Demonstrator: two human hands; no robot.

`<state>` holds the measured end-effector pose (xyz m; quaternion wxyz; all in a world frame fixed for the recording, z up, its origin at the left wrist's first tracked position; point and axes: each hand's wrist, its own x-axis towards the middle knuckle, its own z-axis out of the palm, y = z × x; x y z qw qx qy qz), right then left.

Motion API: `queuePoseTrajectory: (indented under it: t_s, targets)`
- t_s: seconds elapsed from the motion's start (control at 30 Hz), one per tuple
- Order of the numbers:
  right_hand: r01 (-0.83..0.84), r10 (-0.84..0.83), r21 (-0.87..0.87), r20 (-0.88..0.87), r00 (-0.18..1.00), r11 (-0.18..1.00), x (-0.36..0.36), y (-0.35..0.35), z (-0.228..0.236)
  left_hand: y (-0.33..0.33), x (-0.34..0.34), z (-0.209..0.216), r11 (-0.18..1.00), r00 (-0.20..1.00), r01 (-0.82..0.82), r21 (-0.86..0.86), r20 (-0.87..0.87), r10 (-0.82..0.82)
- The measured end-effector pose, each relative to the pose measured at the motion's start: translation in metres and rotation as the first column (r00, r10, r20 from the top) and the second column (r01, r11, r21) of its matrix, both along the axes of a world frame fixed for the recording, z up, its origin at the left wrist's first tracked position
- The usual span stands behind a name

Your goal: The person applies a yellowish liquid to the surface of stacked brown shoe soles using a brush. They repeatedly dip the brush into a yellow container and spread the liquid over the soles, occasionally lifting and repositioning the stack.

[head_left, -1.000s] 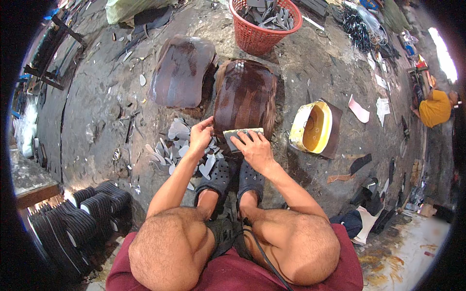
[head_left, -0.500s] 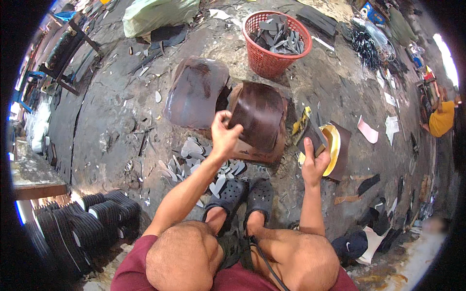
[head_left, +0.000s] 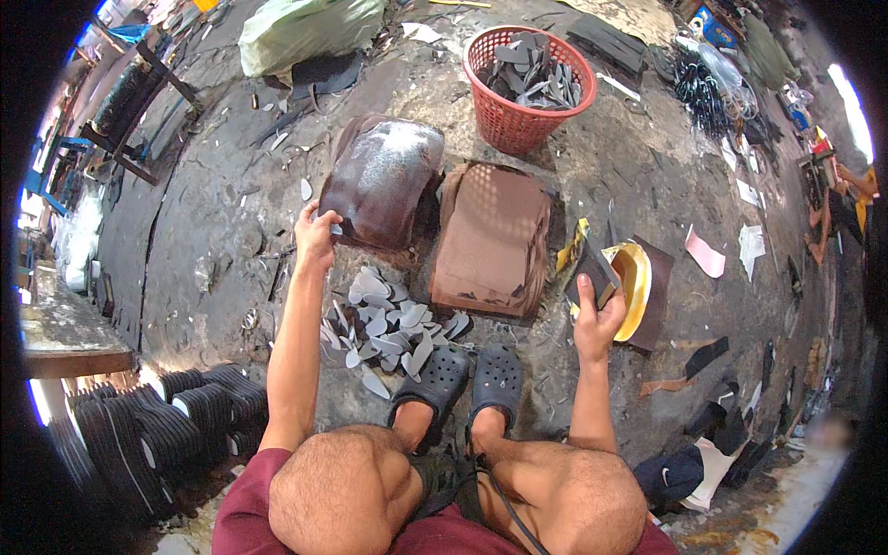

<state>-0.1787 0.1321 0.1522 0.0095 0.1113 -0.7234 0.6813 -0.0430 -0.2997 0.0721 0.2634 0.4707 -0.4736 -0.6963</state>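
My left hand (head_left: 316, 231) stretches forward and grips the near left edge of a dark brown leather sheet (head_left: 384, 180) lying on the ground. Beside it on the right sits a stack of brown leather sheets (head_left: 490, 239). My right hand (head_left: 597, 319) holds a dark flat block-shaped tool (head_left: 592, 276) over a yellow bowl (head_left: 636, 277). A heap of grey cut sole-shaped pieces (head_left: 384, 324) lies in front of my feet in dark clogs (head_left: 467, 379).
A red plastic basket (head_left: 527, 88) full of dark cut pieces stands beyond the leather. Rows of black soles (head_left: 157, 425) are stacked at my left. Scraps, paper bits and a green sack (head_left: 305, 28) litter the concrete floor. Another person sits at the far right edge.
My left hand has moved from the right leather stack to the left sheet's edge. The right hand stayed by the yellow bowl, holding the tool, after leaving the stack a second ago.
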Motion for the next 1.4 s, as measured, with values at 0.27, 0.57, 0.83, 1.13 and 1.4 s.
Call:
queuePoseTrajectory:
  t_s: [0.27, 0.57, 0.83, 1.13, 1.4]
  targets:
    - [0.029, -0.026, 0.052, -0.071, 0.997, 0.998, -0.003, 0.008, -0.001, -0.011, 0.011, -0.006, 0.998, 1.0, -0.027, 0.065, -0.006, 0.027]
    - [-0.003, 0.004, 0.045, -0.02, 1.0, 0.999, -0.004, 0.003, 0.0, 0.002, 0.011, 0.001, 0.734, 0.875, 0.257, -0.629, 0.473, 0.099]
    - [-0.205, 0.38, 0.624, -0.16, 0.911, 0.754, -0.06, -0.089, 0.008, 0.158, -0.001, 0.008, -0.108, 0.743, 0.634, -0.766, 0.641, -0.189]
    - [-0.492, 0.724, 0.772, 0.062, 0.687, 0.401, -0.076, -0.141, -0.044, 0.226, -0.004, -0.037, -0.211, 0.484, 0.735, -0.645, 0.716, -0.504]
    - [-0.593, 0.369, 0.41, 0.505, 0.78, 0.694, -0.229, -0.202, -0.075, 0.26, 0.006, -0.053, 0.479, 0.922, 0.365, 0.798, -0.237, -0.307]
